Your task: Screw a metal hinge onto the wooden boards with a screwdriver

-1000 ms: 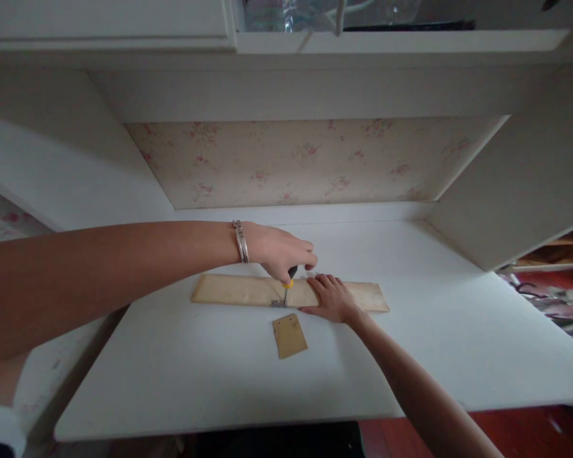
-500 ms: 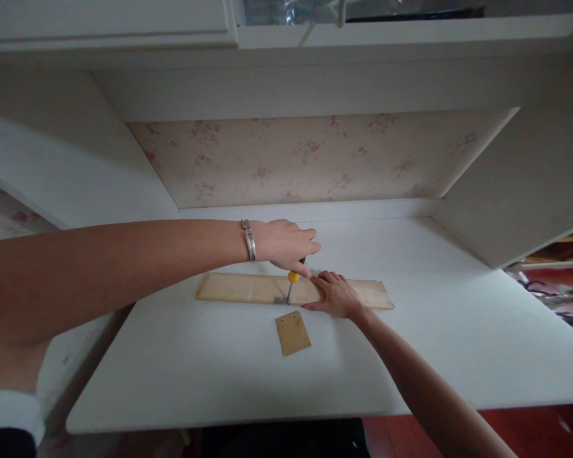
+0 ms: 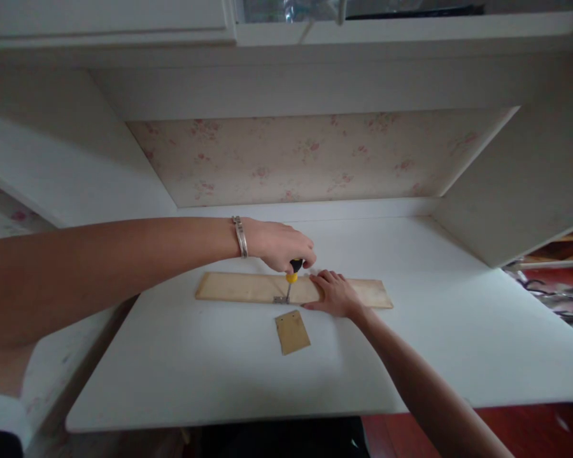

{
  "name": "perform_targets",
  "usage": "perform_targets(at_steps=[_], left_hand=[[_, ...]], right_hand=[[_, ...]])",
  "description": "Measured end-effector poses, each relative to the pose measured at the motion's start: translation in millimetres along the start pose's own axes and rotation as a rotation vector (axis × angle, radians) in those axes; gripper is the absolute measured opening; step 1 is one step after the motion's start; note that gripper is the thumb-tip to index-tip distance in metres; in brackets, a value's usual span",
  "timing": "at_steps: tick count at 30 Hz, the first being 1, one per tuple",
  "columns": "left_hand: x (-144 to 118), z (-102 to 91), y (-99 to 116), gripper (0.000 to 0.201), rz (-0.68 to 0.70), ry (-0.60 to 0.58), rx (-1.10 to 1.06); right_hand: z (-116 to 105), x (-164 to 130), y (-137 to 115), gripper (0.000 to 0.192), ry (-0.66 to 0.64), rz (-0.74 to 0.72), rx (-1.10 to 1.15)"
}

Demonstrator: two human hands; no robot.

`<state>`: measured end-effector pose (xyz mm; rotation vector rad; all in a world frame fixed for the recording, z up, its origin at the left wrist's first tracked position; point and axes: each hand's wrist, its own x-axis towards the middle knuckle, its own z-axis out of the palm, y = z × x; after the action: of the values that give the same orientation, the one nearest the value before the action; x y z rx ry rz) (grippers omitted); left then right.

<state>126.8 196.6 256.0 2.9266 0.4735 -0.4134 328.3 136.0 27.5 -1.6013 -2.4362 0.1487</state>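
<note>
1. Yellow at its collar and black at its handle, the screwdriver (image 3: 291, 278) stands on the board (image 3: 239, 288) in the head view, a little tilted, its tip at the right part of the small metal hinge (image 3: 279, 299); whether it sits in a screw is too small to tell
2. Half a second ago the fingers of the left hand (image 3: 286, 247) reached further out and hid most of the handle; now they are curled in around it and more of the black shows, so the left hand has a bent-fingered grasp on the screwdriver
3. That looks like part of a turn or a renewed hold; as the tip has stayed at the hinge, the work seems to go on at the same spot
4. The right hand (image 3: 335, 294) is unchanged: spread across the board just right of the hinge, thumb by the near edge, fingers towards the far edge, apparently steadying it
5. The board lies flat on the white surface (image 3: 172, 381), the hinge along its near edge, about where both were
6. The tan card (image 3: 293, 333) lies just in front of the hinge, apart from the board and untouched, likewise unmoved
</note>
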Motion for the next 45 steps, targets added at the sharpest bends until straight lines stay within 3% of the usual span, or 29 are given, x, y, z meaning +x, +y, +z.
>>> perform_targets(at_steps=[3,6,10,12,14,19,22,26,29,33,39,41,45], left_hand=[[0,0.6,-2,0.013,-0.055,-0.006,0.037],[0,2.2,-4,0.026,-0.106,0.002,0.109],[-3,-0.6,-3,0.038,0.057,-0.003,0.108],[-3,-1.2,-3,0.029,0.082,-0.014,0.097],[-2,0.7,-4,0.020,0.049,-0.001,0.109],[0,6.9,-5,0.027,-0.067,0.027,0.148],[-5,1.6,-4,0.019,0.036,0.057,0.093],[-11,-7.8,-3,0.026,0.138,0.022,0.114],[-10,-7.2,-3,0.014,0.039,-0.008,0.193],[-9,-2.4,-1,0.033,-0.099,0.032,0.229],[-13,-2.2,3,0.025,0.113,-0.033,0.211],[-12,-1.1,2,0.019,0.047,-0.033,0.233],[-10,1.1,2,0.034,-0.091,0.011,0.243]], right_hand=[[-1,0,-1,0.081,0.000,0.005,0.001],[-1,-1,-1,0.081,0.005,0.006,-0.001],[0,-1,0,0.082,0.004,0.007,-0.009],[2,0,1,0.082,0.007,-0.002,-0.012],[4,0,3,0.081,0.009,-0.007,-0.016],[8,-1,5,0.081,0.005,-0.008,-0.021],[8,-1,5,0.080,0.020,-0.015,-0.027],[10,-1,6,0.080,0.036,-0.020,-0.033],[12,-1,6,0.079,0.050,-0.018,-0.036],[12,-1,5,0.078,0.051,-0.015,-0.037],[11,-1,5,0.080,0.049,-0.007,-0.030],[12,-1,6,0.081,0.049,-0.003,-0.030],[13,-1,6,0.081,0.054,-0.004,-0.029]])
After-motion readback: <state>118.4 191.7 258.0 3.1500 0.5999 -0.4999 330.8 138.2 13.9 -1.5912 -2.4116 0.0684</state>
